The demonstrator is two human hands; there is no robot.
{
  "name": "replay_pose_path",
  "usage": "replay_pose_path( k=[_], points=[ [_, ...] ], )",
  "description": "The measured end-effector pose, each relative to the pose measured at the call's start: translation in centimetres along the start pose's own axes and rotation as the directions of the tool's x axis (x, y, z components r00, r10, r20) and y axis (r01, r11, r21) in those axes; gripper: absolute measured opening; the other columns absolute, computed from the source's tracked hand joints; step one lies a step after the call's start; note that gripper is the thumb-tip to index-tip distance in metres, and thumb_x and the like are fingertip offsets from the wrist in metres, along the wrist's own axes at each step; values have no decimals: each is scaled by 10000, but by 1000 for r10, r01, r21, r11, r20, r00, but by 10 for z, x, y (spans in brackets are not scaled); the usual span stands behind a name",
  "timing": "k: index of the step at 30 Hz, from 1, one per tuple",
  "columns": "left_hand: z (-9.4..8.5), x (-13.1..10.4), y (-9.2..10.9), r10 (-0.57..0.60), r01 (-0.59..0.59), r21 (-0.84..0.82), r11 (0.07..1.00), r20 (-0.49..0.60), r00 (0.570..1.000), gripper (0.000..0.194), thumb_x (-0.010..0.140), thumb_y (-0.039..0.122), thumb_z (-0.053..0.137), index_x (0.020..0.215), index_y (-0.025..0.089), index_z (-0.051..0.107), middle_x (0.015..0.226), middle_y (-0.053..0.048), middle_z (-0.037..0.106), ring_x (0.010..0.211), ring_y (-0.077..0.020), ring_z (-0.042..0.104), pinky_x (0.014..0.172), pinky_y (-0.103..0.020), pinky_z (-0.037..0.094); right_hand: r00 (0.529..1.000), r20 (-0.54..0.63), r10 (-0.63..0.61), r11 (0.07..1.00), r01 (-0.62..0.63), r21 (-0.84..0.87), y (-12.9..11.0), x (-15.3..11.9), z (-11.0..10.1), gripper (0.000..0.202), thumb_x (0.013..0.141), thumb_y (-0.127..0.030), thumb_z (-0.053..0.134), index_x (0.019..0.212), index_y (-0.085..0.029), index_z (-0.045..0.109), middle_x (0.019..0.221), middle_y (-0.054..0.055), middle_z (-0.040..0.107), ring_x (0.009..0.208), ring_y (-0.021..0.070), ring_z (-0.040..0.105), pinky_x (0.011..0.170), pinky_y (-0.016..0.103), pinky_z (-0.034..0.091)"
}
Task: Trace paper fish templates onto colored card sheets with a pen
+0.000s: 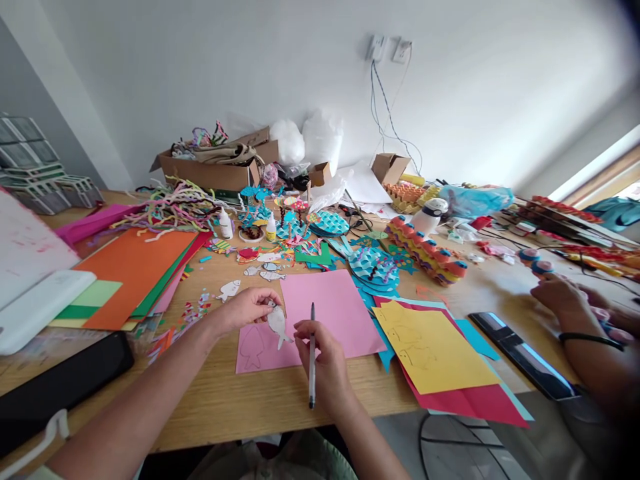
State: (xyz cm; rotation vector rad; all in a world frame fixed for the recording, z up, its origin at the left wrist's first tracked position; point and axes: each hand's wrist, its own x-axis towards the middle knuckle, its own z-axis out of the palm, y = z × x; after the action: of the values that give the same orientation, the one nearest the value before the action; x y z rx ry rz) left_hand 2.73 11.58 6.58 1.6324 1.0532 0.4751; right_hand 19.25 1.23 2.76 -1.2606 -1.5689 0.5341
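Between the thumb and fingers of my left hand point(249, 309) is a white paper fish cutout point(277, 323), tail pointing down. My right hand point(323, 357) grips a pen point(313, 373) that stands almost upright, and its fingertips are close to the fish's tail. Both hands are over a pink sheet of paper point(330, 307), which carries a drawn fish outline point(253, 348) at its lower left. Another white fish cutout point(229, 290) lies on the table beyond my left wrist, with several smaller fish cutouts point(270, 267) farther back.
Yellow paper point(435, 347) with pencil outlines tops a stack at right. Coloured sheets point(145, 267) and a black case point(65, 367) lie left. Glue bottles point(226, 224), paper scraps and a painted egg-carton strip point(425, 252) stand behind. A co-worker's hand point(557, 297) works at the right.
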Motion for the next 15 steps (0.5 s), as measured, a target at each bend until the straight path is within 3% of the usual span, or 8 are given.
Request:
replay_pose_path(
  k=[6,15],
  points=[
    [8,1,-17,-20,18,80,997,20,1000,262,616,196,472,834,149,610,574,50,467,504,-100,415,469,-204,314,986,160,-52,995,65,-73,0,-16,2,230,784,-55,402,906,-196,537,867,36,598,762,136,573,664,219,443],
    [16,1,-28,10,-16,247,969,29,1000,315,636,117,450,877,148,650,619,29,529,546,-120,460,489,-211,329,966,254,-52,976,102,-191,3,-18,5,189,818,-81,409,803,-190,563,720,-5,544,636,121,516,578,193,368]
  ],
)
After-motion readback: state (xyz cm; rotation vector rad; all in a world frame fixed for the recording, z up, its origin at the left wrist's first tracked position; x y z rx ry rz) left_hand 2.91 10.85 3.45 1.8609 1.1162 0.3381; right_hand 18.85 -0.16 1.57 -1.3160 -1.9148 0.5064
